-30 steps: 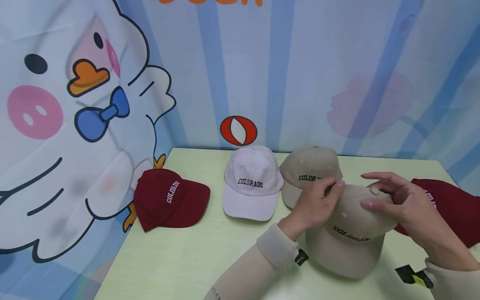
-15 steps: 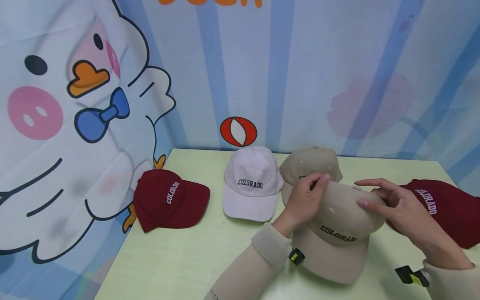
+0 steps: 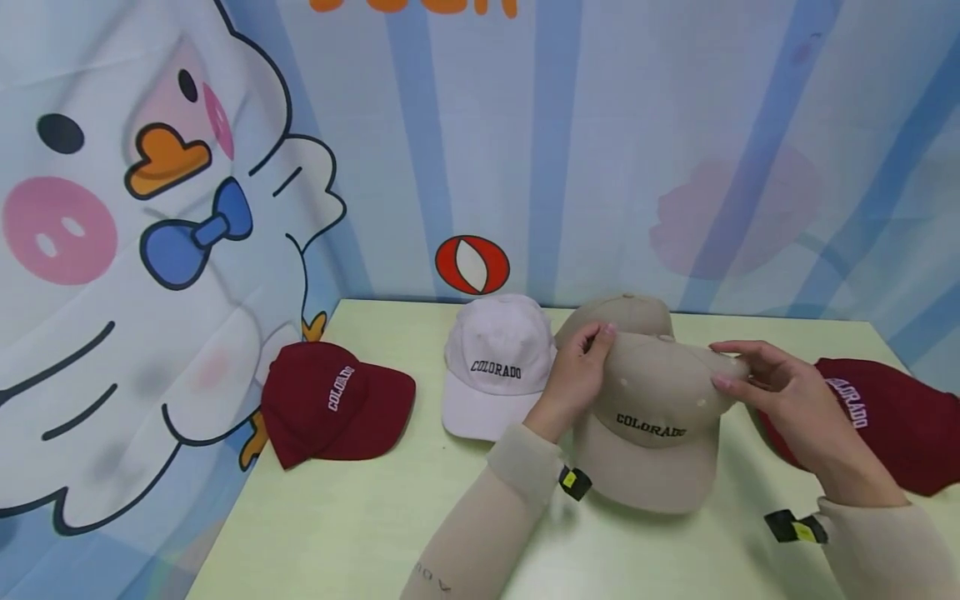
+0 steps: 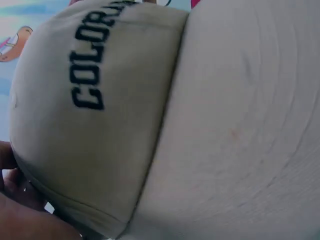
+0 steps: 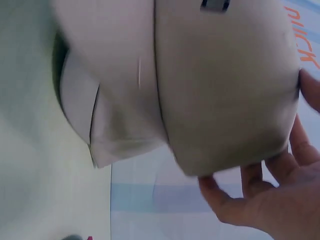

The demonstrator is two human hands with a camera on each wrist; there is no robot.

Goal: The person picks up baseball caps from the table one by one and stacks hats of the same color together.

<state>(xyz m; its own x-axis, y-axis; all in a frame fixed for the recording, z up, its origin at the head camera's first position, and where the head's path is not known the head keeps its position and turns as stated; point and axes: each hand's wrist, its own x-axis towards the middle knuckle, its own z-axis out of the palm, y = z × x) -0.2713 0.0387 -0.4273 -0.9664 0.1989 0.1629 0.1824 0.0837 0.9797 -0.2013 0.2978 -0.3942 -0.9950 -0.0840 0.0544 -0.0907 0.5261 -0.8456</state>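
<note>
Two hands hold a beige cap [image 3: 652, 400] in front of the person, its brim toward the body and COLORADO across the crown. The left hand [image 3: 573, 375] pinches one side of the crown; the right hand [image 3: 783, 400] grips the other side with thumb and fingers. The cap's crown spans the gap between the hands. In the right wrist view, the held cap is in the air, apart from the pale surface [image 3: 337, 517].

Just behind it stands a second beige cap [image 3: 622, 311], partly hidden. A white cap [image 3: 497, 367] sits beside that, near the surface's back edge, with the printed backdrop [image 3: 615, 167] rising behind. A dark red cap [image 3: 330, 404] rests at the left edge, hiding part of it, its brim pointing right. Another red cap [image 3: 885, 417] lies on the right, close behind the right hand, reaching the frame's border. A broad stretch of surface runs between the left red cap and the left sleeve [image 3: 487, 500].
</note>
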